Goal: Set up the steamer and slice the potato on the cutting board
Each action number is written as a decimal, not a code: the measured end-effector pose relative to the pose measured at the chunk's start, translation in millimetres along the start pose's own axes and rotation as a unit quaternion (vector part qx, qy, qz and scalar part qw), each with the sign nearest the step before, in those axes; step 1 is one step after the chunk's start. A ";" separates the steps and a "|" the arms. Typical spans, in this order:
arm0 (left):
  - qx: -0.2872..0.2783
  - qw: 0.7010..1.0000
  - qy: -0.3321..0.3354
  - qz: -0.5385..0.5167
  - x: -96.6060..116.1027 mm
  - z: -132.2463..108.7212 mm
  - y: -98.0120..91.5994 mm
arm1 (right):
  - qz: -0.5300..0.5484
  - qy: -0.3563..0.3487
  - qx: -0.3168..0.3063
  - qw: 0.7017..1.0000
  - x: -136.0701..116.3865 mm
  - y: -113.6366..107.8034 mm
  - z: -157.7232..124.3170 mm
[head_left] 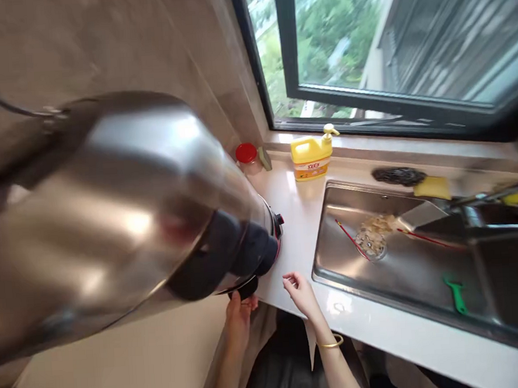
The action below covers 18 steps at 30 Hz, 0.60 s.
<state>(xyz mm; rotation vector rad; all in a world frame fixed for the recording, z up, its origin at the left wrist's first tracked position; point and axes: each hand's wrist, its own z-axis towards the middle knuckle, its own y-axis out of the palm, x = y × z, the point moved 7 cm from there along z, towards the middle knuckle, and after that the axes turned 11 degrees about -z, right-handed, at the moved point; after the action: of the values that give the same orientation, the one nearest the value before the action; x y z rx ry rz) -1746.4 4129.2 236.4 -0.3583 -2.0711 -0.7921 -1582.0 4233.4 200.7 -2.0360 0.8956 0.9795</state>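
A large shiny steel vessel fills the left of the view, close to the camera and blurred. Its lower end shows a dark part with a small red knob and a black handle. My left hand is closed around that black handle at the counter's front edge. Just to the right, my right hand hovers over the white countertop with its fingers loosely curled and apart, holding nothing. A gold bangle sits on that wrist.
A steel sink lies to the right, with food scraps at the drain, red chopsticks and a green scraper. A yellow pump bottle, a red-lidded jar, a sponge and a faucet stand along the window ledge.
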 end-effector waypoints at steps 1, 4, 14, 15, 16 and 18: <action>-0.027 0.999 -0.009 0.022 -1.4 3.3 -0.4 | 0.007 0.002 0.022 1.000 4.5 10.0 -10.5; -0.107 0.988 -0.026 0.108 -4.8 11.6 -0.7 | 0.029 0.014 0.052 0.998 13.2 43.8 -39.3; -0.214 0.971 -0.008 0.103 0.4 13.2 18.9 | 0.004 -0.056 0.200 0.978 -18.4 57.9 -95.1; -0.214 0.972 -0.010 0.097 -1.0 13.2 20.1 | 0.006 -0.053 0.207 0.977 -20.0 55.8 -97.7; -0.214 0.972 -0.014 0.091 -2.4 13.2 20.8 | 0.004 -0.049 0.208 0.977 -20.4 52.7 -101.5; -0.214 0.973 -0.026 0.080 -4.1 12.4 20.0 | -0.006 -0.042 0.196 0.980 -16.7 40.2 -116.2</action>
<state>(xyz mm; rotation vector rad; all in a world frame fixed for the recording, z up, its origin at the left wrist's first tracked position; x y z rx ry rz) -1741.5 4152.6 235.9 -0.7788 -1.8780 -1.1402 -1581.4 4123.4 258.0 -1.6538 0.9460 0.8011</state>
